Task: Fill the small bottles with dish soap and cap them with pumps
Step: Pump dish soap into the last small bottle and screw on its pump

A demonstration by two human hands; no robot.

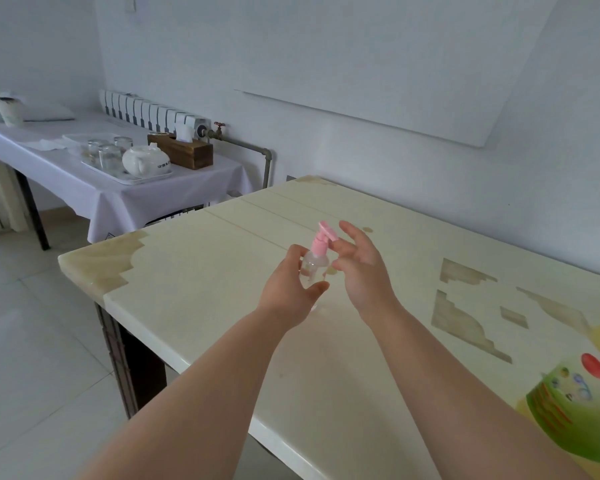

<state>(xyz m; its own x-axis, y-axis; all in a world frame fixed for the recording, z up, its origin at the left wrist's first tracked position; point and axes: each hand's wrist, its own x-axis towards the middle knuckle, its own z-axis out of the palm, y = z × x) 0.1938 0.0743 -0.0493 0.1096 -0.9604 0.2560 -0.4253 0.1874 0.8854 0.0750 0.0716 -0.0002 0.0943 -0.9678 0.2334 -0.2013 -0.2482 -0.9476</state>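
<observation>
A small clear bottle (313, 268) with a pink pump (322, 237) on top is held upright above the cream table (201, 271). My left hand (291, 289) grips the bottle's body, thumb in front and fingers behind. My right hand (361, 268) is just right of the pump, fingers spread and mostly straight, with fingertips at the pump's head. Whether they pinch it I cannot tell. At the lower right edge a large green dish soap container (575, 407) with a red cap shows, blurred.
A second table with a white cloth (118, 188) stands at the back left, bearing a tray of glasses (108, 155), a white teapot (146, 161) and a wooden tissue box (184, 150). A radiator (153, 114) and pipe line the wall. Tiled floor lies left.
</observation>
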